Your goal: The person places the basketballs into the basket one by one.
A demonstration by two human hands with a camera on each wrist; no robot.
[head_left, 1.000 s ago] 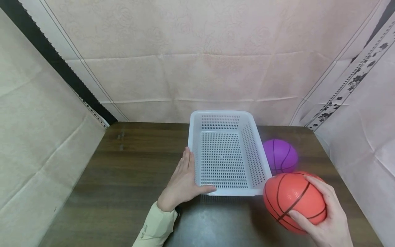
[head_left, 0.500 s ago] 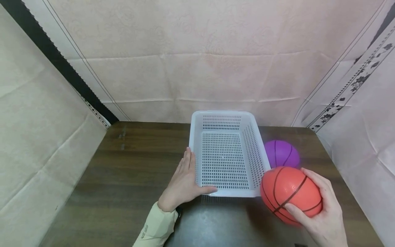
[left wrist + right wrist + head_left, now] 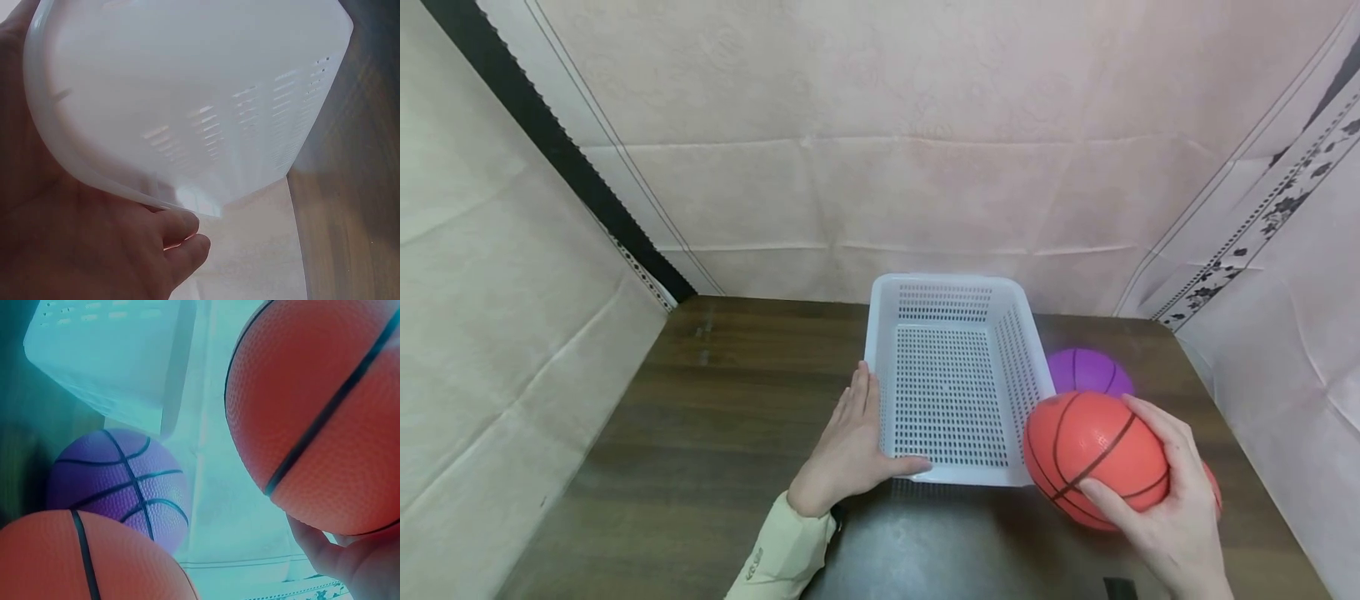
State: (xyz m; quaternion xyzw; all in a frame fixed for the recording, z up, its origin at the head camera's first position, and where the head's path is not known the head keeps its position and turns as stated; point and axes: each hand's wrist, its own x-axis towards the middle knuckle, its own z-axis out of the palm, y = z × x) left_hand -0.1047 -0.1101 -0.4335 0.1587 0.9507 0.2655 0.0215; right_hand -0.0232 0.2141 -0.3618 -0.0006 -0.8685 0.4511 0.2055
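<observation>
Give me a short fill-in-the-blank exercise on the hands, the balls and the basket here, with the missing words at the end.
1. The right hand grips the held ball, while the hand touching the basket is the ____ one.
2. The far ball, beside the basket, is coloured ____.
3. As the person sees it, the far ball lies to the basket's ____.
4. The right wrist view shows ____ balls in all.

Missing words: left; purple; right; three.
</observation>
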